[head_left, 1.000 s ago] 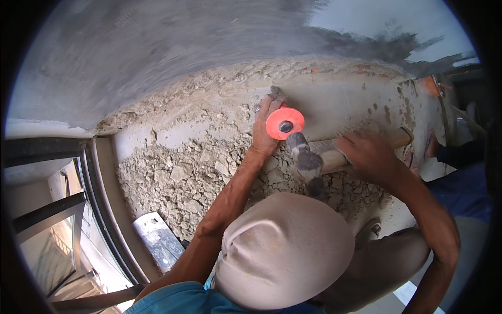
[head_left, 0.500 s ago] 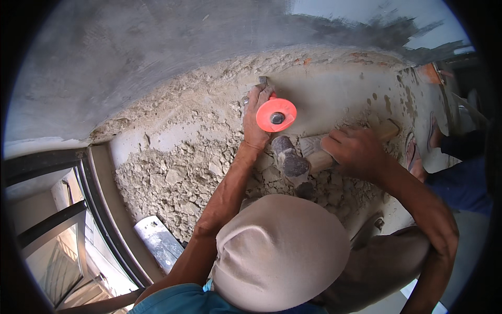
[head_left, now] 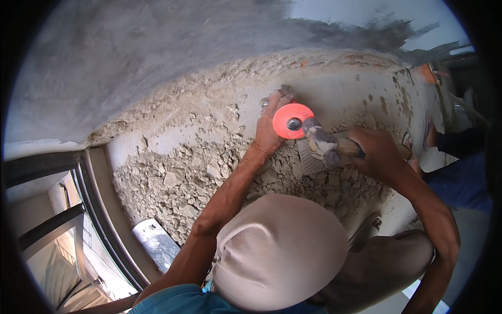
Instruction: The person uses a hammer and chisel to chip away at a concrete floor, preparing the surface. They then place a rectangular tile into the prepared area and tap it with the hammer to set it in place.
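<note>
My left hand (head_left: 270, 123) is wrapped round a chisel, whose round orange-red hand guard (head_left: 283, 116) faces up. The chisel's struck end (head_left: 294, 124) shows as a dark metal disc in the middle of the guard. Just beyond my fingers, a bit of its grey blade (head_left: 285, 88) shows against the wall foot. In my right hand (head_left: 379, 154) is a hammer by its wooden handle. The worn, dusty hammer head (head_left: 321, 144) overlaps the guard's right edge, close to the struck end; whether they touch I cannot tell. Under the hammer lies a grey ridged flat piece (head_left: 312, 159).
Broken mortar rubble (head_left: 180, 180) covers the floor along the chipped wall base. The wall (head_left: 157, 47) is grey above. A whitish flat board (head_left: 156, 242) lies by the dark window frame (head_left: 112, 225). At the right, another person's foot (head_left: 431, 133) stands close by.
My left hand and the chisel have shifted a little to the right. The hammer has moved up and right, bringing its head beside the chisel's struck end.
</note>
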Available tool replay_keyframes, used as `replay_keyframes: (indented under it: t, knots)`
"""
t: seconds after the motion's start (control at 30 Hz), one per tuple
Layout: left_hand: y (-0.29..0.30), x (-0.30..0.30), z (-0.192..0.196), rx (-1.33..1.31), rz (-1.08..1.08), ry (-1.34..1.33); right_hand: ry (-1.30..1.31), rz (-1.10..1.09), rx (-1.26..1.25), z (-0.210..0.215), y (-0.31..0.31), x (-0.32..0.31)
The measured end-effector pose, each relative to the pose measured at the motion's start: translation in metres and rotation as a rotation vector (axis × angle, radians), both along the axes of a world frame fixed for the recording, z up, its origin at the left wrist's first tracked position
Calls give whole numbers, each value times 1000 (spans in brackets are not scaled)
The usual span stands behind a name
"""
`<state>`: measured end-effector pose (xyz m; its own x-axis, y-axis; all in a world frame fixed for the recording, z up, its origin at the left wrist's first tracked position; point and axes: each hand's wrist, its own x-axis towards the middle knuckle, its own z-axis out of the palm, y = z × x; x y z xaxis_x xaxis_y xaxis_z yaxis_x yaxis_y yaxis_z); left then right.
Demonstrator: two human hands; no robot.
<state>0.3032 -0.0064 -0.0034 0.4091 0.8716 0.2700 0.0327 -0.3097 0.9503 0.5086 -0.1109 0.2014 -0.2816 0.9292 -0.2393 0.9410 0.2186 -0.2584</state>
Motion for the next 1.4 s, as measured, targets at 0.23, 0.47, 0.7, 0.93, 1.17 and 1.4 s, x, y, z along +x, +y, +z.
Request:
replay_keyframes:
  t: [0.23, 0.47, 0.7, 0.93, 1.17, 1.4]
  knots:
    - [6, 45, 6, 239, -62, 276, -96, -82, -53, 7, -38, 34]
    - [15, 65, 3, 252, -20, 309, -72, -123, -19, -15, -43, 49]
    - [17, 69, -4, 295, 15, 282, -197, -140, 50, -26, -21, 46]
    - [19, 72, 3, 221, -13, 342, -179, -23, 40, -37, -20, 47]
    - [18, 73, 3, 257, 6, 339, -259, -46, 82, -33, -13, 35]
    - [14, 74, 2, 264, -10, 390, -181, -58, 82, -26, -17, 39]
